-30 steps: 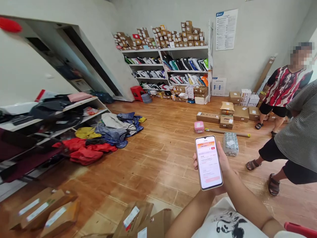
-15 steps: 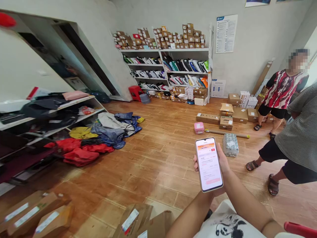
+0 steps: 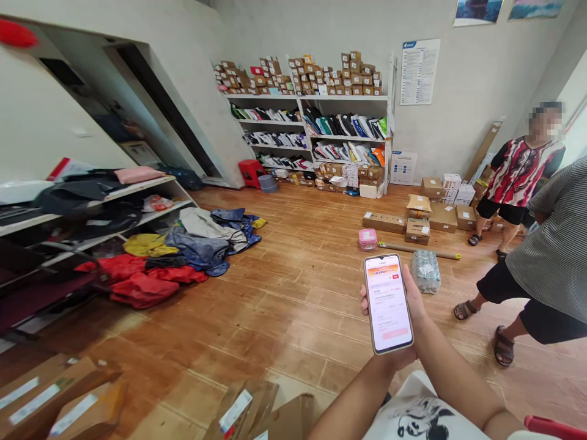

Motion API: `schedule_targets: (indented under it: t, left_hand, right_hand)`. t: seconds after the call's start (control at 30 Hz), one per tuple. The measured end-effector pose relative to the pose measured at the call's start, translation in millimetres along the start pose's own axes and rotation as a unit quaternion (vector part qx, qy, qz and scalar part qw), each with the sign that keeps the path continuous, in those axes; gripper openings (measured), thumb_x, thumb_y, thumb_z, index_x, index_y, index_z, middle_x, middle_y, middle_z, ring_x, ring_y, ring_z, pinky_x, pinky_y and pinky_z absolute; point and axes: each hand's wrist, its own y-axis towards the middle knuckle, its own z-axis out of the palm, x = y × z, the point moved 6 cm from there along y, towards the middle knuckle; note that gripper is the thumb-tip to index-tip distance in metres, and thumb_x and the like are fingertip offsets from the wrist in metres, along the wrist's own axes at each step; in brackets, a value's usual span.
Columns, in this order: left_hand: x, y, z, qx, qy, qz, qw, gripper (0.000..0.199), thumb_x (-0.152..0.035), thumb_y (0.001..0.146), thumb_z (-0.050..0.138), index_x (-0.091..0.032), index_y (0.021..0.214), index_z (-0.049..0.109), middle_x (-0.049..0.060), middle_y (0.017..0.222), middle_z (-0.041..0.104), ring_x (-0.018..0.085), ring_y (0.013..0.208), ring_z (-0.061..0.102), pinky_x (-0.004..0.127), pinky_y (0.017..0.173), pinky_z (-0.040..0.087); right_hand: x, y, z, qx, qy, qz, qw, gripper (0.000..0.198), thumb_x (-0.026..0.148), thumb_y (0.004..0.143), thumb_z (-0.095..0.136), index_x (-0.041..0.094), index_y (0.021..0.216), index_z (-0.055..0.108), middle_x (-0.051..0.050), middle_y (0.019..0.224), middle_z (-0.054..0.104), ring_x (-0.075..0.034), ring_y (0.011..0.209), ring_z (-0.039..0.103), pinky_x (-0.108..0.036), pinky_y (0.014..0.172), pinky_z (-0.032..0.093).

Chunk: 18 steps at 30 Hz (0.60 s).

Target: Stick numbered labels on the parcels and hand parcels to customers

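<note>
My right hand (image 3: 418,297) holds a smartphone (image 3: 387,302) upright in front of me, fingers wrapped round its left edge. The lit screen shows a white page with an orange banner. My left forearm comes up from the bottom centre, and my left hand (image 3: 398,360) ends under the phone's lower edge, mostly hidden, so its grip is unclear. Beyond the phone, a shrink-wrapped pack of bottles (image 3: 425,271) and a small pink box (image 3: 367,239) sit on the wooden floor.
Two people stand at the right: one in a striped shirt (image 3: 550,250), one in a red patterned shirt (image 3: 516,174). Labelled cartons (image 3: 50,397) lie at my feet, and coloured bags (image 3: 151,269) are heaped by a left rack. Parcel shelves (image 3: 321,131) line the far wall, with boxes (image 3: 431,214) on the floor.
The view has tilted up a little, so the far wall shows higher. The person in the red shirt has shifted slightly farther away. The phone stays in my hand.
</note>
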Motion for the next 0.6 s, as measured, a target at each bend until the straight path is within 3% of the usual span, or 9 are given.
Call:
schedule_targets:
  t: [0.17,0.37,0.6]
  left_hand:
    - [-1.8,-0.8,3.3,0.029,-0.014,-0.011,0.999,0.045,-0.054,0.045,0.088,-0.025,0.078,0.076,-0.001,0.077,0.071,0.017,0.082,0.064,0.026,0.082,0.047]
    - [7.0,3.0,3.2,0.051,-0.008,-0.033,0.998,0.042,-0.056,0.055,0.084,-0.024,0.082,0.077,0.004,0.081,0.071,0.025,0.096,0.065,0.034,0.089,0.047]
    - [2.0,8.1,2.4,0.063,-0.035,0.005,0.997,0.04,-0.054,0.057,0.085,-0.028,0.088,0.077,0.0,0.095,0.074,0.022,0.096,0.064,0.032,0.092,0.048]
  right_hand:
    - [1.4,-0.3,0.0,-0.006,0.004,-0.002,1.0,0.071,0.078,0.078,0.053,0.014,0.103,0.068,-0.009,0.09,0.074,-0.02,0.071,0.069,-0.033,0.07,0.054]
    - [3.9,0.1,-3.1,-0.015,-0.004,-0.006,1.0,0.072,0.078,0.077,0.054,0.013,0.102,0.068,-0.011,0.089,0.074,-0.021,0.072,0.069,-0.033,0.07,0.054]
    - [5.4,1.7,-9.3,-0.025,0.002,-0.002,1.0,0.073,0.08,0.079,0.049,0.013,0.101,0.068,-0.01,0.089,0.073,-0.02,0.07,0.068,-0.033,0.071,0.054]
